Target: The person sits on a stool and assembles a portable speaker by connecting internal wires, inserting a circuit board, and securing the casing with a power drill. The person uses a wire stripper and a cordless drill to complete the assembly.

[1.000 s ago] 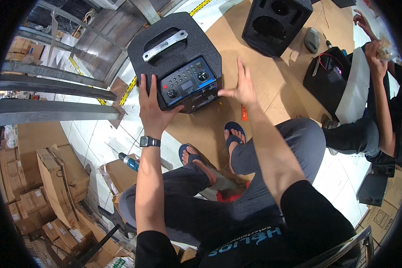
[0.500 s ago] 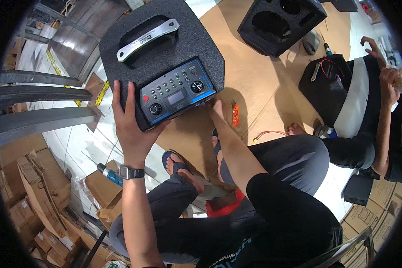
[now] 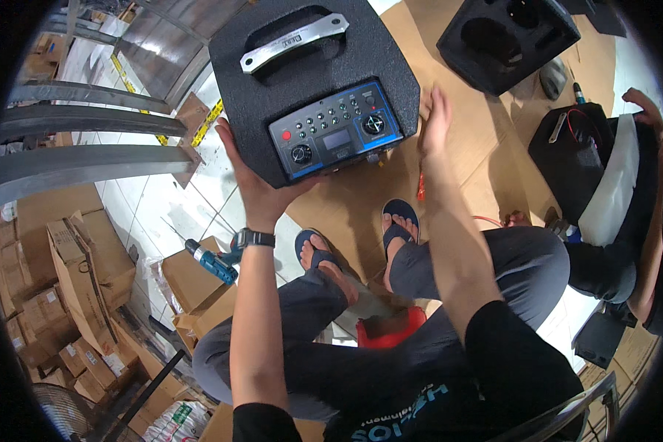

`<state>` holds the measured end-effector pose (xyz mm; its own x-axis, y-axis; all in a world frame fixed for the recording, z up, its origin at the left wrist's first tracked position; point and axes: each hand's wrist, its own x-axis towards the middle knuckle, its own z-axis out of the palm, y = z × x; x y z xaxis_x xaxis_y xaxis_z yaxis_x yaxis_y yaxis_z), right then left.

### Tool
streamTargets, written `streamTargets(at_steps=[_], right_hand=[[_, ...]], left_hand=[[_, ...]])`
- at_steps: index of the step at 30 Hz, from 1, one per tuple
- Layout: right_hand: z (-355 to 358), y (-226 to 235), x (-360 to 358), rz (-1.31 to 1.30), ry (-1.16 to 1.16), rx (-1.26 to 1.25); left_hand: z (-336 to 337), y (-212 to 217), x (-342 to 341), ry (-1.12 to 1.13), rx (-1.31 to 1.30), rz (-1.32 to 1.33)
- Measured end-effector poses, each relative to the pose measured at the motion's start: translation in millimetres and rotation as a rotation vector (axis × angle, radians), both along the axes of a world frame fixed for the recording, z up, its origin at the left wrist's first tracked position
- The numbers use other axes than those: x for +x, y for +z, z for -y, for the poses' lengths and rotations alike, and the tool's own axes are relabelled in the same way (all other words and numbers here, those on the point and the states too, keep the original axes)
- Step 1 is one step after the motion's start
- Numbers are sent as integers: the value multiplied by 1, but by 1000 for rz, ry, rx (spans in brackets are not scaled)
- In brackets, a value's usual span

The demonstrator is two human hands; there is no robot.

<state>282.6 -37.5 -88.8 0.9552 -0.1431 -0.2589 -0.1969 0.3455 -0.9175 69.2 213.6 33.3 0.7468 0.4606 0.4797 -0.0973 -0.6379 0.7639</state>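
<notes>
Speaker: lifted nearer since earlier frame, control panel facing up. Left hand fingers wrapped under its edge, bearing weight; right hand open, flat against side, steadying.

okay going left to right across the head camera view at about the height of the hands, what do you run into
Metal beams → left hand → black speaker box with control panel → right hand → second black speaker box → another person's arm.

Speaker between left hand, right hand
</notes>
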Motion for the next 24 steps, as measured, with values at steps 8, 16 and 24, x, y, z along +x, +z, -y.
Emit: streamTargets(at_steps=[8,16,24], right_hand=[[-62,132,53,-64,762,242],[-66,148,31,-154,784,280],[-95,148,-8,150,565,123]], left_hand=[[0,-67,-14,-128,-215,-373],[-8,-29,-18,-190,-133,-282],[-40,26,-36,-87,25,-834]])
